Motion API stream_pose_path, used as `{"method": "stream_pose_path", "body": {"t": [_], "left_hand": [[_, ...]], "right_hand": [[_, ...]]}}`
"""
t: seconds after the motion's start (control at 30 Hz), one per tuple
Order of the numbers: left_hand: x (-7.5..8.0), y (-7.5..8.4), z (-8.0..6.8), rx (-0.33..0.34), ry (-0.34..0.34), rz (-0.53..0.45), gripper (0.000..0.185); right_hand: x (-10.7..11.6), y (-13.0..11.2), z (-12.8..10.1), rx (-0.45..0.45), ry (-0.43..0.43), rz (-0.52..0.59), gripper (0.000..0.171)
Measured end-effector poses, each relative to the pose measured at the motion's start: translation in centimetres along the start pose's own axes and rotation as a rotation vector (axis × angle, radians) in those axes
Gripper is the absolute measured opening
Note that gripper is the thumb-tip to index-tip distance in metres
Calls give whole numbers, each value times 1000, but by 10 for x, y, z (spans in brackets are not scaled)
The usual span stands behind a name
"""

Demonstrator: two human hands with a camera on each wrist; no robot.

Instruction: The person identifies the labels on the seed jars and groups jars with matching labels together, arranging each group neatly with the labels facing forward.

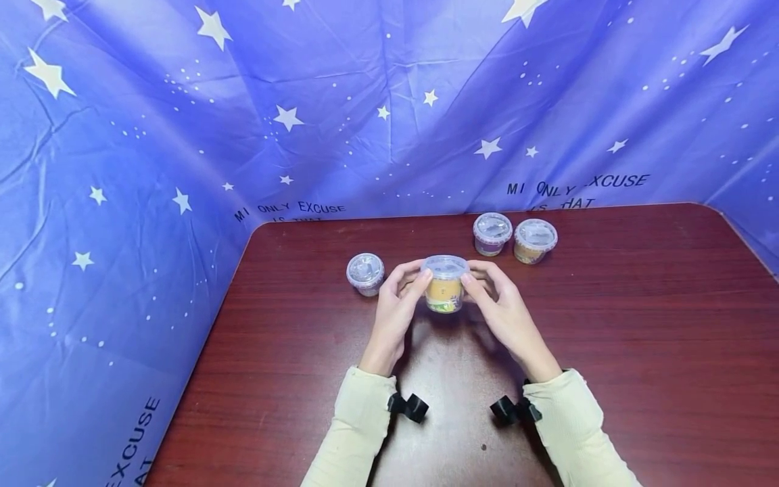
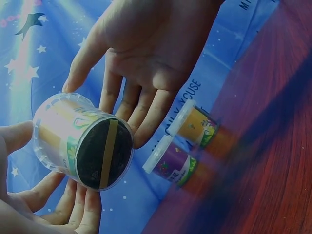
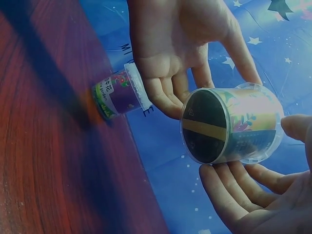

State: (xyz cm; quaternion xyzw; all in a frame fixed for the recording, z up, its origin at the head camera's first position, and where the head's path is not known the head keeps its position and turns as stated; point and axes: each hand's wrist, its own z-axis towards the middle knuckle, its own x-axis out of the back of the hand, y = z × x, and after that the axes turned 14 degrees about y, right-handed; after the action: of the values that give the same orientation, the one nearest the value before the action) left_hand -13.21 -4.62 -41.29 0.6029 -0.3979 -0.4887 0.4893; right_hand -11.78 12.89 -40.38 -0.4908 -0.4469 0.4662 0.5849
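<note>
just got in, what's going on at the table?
A person holds a small clear plastic cup with an orange label above the dark red wooden table, left hand and right hand on either side. Three more lidded cups stand on the table: one left, two behind.

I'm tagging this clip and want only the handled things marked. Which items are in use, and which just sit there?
In use: the yellow-labelled cup, held above the table between the left hand and right hand.

Lying about: the purple-labelled cup, the cup beside it, the small cup, all on the table.
</note>
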Motion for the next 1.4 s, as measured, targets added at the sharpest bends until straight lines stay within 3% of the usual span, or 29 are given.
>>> {"method": "stream_pose_path", "body": {"t": [0.67,0.9,1.13,1.4], "left_hand": [[-2,5,-4,16,-91,14,37],[-1,5,-5,20,-127,27,40],[-2,9,-6,3,-134,63,38],[-3,10,-6,-1,-141,64,37]], "right_hand": [[-3,-4,-5,-58,-41,36,43],[-3,-2,-6,-33,-26,29,40],[-2,-6,-5,49,-25,10,40],[-2,-8,-6,41,-23,-8,40]]}}
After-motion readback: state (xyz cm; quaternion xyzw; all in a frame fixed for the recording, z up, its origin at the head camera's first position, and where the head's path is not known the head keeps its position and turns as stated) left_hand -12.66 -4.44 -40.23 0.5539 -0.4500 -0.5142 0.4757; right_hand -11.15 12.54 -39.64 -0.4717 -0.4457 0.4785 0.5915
